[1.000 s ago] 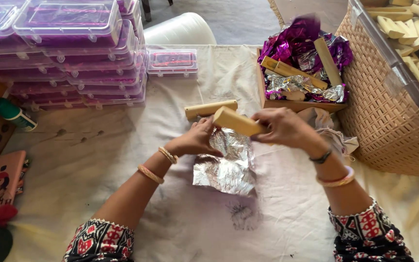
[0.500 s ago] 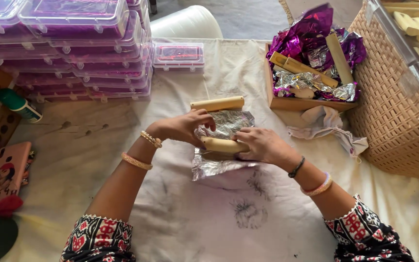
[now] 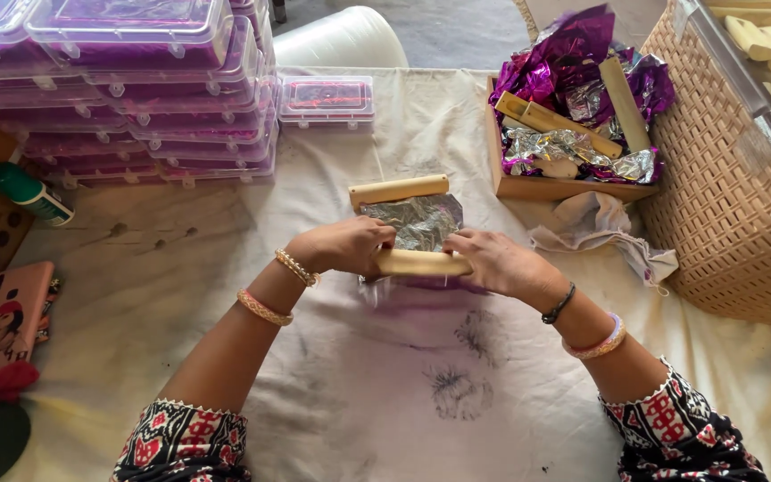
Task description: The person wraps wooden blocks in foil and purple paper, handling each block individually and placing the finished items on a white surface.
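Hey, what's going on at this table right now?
A person holds a wooden block at both ends, left hand and right hand, pressing it on the near edge of a silver foil sheet on the cloth-covered table. A second wooden block lies just beyond the foil. A wooden box of crumpled purple foil sits further right, stacked plastic cases to the left.

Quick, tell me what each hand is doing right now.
Left hand: closed on the left end of the pale wooden block, over the sheet of silver foil.
Right hand: closed on the block's right end.

Packing workshop: stacked plastic boxes (image 3: 136, 89)
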